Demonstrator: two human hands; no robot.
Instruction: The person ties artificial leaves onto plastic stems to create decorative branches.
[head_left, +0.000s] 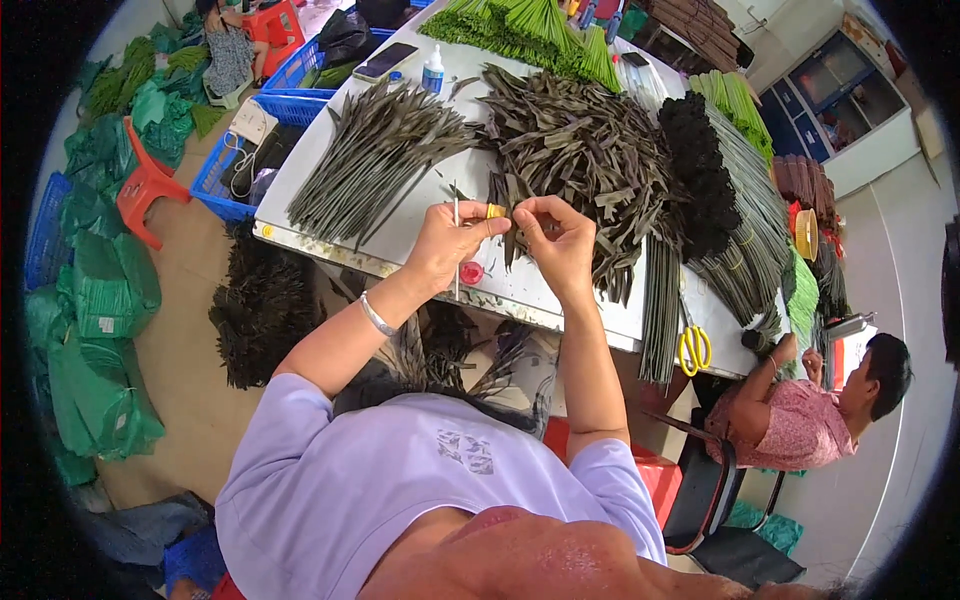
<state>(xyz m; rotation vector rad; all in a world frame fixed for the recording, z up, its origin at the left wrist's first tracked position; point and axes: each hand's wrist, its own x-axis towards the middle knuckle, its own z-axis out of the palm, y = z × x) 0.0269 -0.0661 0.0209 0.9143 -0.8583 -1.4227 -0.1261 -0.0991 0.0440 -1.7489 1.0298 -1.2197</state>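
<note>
Landmark: a heap of loose dark leaves, spread on a white table; every place below is told from this heap.
Left hand: just off the heap's near left edge, fingers curled in and closed around a thin pale stem.
Pale stem: upright in the picture, left of the heap, its ends showing above and below the left hand.
Yellow band: at the left fingertips, beside the heap's left edge; whether worn or pinched, I cannot tell.
Right hand: in front of the heap's near side, thumb and forefinger brought narrowly together; whether something thin is between them, I cannot tell.
Red round piece: on the table, nearer the person than the heap and to its left.
Stem bundle: fanned out left of the heap, leafy ends toward it.
Black frilled bunch: against the heap's right side, with long grey-green stems beyond it.
Yellow-handled scissors: right of the heap and nearer the person.
Bottle and phone: beyond the heap's far left.
Bright green bundles: past the heap's far side.
Co-worker: seated well right of the heap, hands raised near the table's edge.
</note>
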